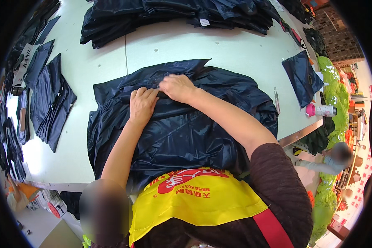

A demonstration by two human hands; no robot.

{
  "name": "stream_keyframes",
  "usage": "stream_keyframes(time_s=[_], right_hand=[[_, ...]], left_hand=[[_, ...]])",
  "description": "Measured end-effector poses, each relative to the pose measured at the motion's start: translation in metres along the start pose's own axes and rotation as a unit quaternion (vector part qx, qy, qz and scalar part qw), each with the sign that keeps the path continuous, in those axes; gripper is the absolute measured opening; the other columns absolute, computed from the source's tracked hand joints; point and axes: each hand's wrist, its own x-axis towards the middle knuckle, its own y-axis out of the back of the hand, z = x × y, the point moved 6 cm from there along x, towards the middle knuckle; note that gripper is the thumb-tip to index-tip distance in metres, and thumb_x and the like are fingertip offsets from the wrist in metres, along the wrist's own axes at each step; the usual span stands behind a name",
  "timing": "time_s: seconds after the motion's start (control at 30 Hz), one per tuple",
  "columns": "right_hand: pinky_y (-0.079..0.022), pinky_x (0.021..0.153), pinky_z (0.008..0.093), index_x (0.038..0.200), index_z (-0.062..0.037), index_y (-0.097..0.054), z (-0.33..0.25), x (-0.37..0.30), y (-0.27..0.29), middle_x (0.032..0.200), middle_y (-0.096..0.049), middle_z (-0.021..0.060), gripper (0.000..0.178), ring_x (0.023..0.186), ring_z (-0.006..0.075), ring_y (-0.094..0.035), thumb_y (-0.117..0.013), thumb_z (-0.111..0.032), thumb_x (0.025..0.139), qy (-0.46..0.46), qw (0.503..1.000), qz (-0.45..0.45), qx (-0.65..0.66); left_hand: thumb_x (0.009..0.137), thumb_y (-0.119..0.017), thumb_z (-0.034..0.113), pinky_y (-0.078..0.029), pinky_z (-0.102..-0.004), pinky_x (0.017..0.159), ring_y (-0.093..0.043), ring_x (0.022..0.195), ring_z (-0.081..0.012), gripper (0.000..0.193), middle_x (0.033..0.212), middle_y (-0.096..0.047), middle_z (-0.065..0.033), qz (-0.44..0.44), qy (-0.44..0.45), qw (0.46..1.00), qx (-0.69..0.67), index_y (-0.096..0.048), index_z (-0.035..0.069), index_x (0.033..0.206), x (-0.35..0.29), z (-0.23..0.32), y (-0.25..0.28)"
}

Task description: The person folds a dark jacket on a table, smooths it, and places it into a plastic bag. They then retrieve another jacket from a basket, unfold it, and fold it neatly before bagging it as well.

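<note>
A dark navy, shiny garment (186, 138) lies bunched on the white table in front of me, its near side reaching my yellow apron (198, 202). My left hand (142, 106) presses on a fold near its far side, with the fingers bent over the cloth and the thumb alongside. Right beside it, my right hand (177, 88) is closed in a pinch on the same fold. The fingertips of both hands nearly meet. What lies beneath them is hidden.
Stacked dark fabric (169, 16) spans the table's far side. Dark cut pieces (51, 105) lie at left and a dark panel (301, 78) at right. Small snips (277, 102) and a pink-lidded bottle (324, 110) are near the right edge. Another person (332, 159) is beyond it.
</note>
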Motion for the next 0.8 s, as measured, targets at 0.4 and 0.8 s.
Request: stream_keyframes(time_s=[0.4, 0.8], right_hand=[[-0.049, 0.070, 0.0367, 0.083, -0.0040, -0.060, 0.056, 0.039, -0.003, 0.085, -0.064, 0.0112, 0.010, 0.082, 0.0280, -0.061, -0.060, -0.013, 0.080, -0.147, 0.984, 0.052, 0.081], [-0.050, 0.076, 0.0374, 0.096, -0.0105, -0.064, 0.031, 0.070, -0.014, 0.090, -0.061, 0.0086, 0.020, 0.092, 0.0288, -0.058, -0.064, -0.021, 0.079, 0.012, 0.996, -0.076, -0.035]], left_hand=[[0.083, -0.059, 0.022, -0.038, -0.0369, 0.084, -0.052, 0.102, -0.0227, 0.021, 0.100, -0.064, -0.0029, -0.054, 0.091, 0.994, -0.027, -0.066, 0.012, 0.100, 0.026, -0.031, -0.013], [0.082, -0.058, 0.017, -0.031, -0.0442, 0.093, -0.050, 0.101, -0.0228, 0.014, 0.094, -0.059, -0.0040, 0.028, 0.138, 0.990, 0.028, -0.062, 0.012, 0.094, 0.019, -0.021, -0.017]])
